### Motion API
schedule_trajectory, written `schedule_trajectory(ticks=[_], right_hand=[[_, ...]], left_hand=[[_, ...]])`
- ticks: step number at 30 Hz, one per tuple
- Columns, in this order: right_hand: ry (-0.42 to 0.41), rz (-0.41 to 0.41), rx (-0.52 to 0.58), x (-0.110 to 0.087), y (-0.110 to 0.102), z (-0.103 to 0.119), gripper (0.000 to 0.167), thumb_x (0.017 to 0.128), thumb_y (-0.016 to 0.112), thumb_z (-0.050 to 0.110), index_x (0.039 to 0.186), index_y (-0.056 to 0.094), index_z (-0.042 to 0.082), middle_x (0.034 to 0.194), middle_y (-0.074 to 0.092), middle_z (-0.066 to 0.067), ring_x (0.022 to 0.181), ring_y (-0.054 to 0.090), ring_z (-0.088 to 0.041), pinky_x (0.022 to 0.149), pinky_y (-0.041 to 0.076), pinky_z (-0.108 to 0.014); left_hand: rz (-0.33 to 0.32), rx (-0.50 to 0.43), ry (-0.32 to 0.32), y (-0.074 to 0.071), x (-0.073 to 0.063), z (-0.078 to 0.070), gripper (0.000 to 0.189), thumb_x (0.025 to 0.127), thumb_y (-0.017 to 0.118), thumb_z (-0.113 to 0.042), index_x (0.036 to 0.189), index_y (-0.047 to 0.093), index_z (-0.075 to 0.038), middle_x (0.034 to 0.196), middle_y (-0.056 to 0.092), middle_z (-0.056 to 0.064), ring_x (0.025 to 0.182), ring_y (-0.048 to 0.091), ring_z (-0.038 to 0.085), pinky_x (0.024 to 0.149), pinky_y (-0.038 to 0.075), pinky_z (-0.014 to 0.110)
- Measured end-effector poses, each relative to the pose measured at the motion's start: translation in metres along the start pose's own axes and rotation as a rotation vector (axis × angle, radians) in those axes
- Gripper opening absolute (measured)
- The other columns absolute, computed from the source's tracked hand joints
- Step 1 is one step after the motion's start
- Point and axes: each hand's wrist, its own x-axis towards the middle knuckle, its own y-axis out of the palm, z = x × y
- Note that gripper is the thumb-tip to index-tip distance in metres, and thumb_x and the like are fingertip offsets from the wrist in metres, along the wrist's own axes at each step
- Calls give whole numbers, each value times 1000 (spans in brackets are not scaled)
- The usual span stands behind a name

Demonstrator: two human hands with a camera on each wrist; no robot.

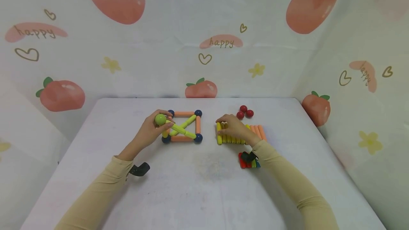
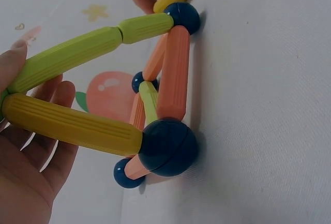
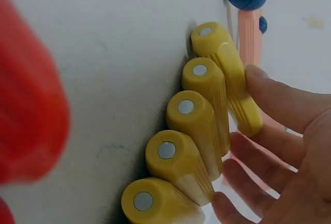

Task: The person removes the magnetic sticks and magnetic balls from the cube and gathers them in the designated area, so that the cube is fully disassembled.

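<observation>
My left hand [image 1: 149, 129] holds up a green ball [image 1: 160, 119] at the near-left corner of a square frame. From that ball a yellow rod [image 2: 72, 125] slopes down to a dark blue corner ball [image 2: 169, 146]. Two lime rods [image 2: 67, 58], joined end to end, reach from it to another blue ball [image 2: 182, 18]. Orange rods [image 1: 181, 138] form the square's sides, and another lime pair [image 1: 188, 120] crosses it. My right hand [image 1: 234, 127] pinches the end yellow rod [image 3: 232, 81] between thumb and fingers, beside a row of yellow rods [image 3: 194, 118] with silvery discs on their ends.
Several loose orange rods [image 1: 260, 132] lie right of the yellow row. Behind them sit three red balls [image 1: 243, 109]. Short red, green and blue pieces [image 1: 243, 160] lie under my right wrist. A printed cloth wall [image 1: 159, 63] rises behind the white table [image 1: 179, 187].
</observation>
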Motion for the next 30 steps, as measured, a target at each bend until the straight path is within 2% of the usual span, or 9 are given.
schedule_trajectory(ticks=[10,15,25,27,30], right_hand=[[29,77,-18,7,1,-5,50,91,72,31,136,58,14,138,58,-8,129,51,-26,115,39,-49],[-2,79,-1,11,-2,-10,40,94,68,27,132,60,14,133,60,-8,123,52,-26,114,40,-48],[-26,90,27,14,-4,-12,34,96,66,23,129,61,14,127,63,-7,118,55,-25,111,44,-46],[-24,86,26,15,-4,-11,34,96,66,23,129,61,15,127,63,-7,119,56,-25,110,44,-46],[-25,77,20,15,-4,-8,35,96,65,23,130,60,14,127,63,-8,120,56,-26,109,45,-45]], left_hand=[[-3,-3,5,2,0,2,42,95,68,-25,127,53,-2,113,71,16,90,61,7,72,51,18],[-11,3,7,2,0,1,39,95,68,-27,126,54,-8,112,72,12,89,59,10,70,49,18],[-4,-16,2,3,0,2,47,95,67,-27,132,50,-5,116,70,13,92,61,9,72,50,17],[-7,-17,-1,3,0,2,48,95,66,-28,133,49,-5,117,70,13,95,61,8,75,51,16],[-7,-27,-38,4,-2,4,46,95,66,-32,131,54,-6,118,71,12,99,62,7,81,51,15]])
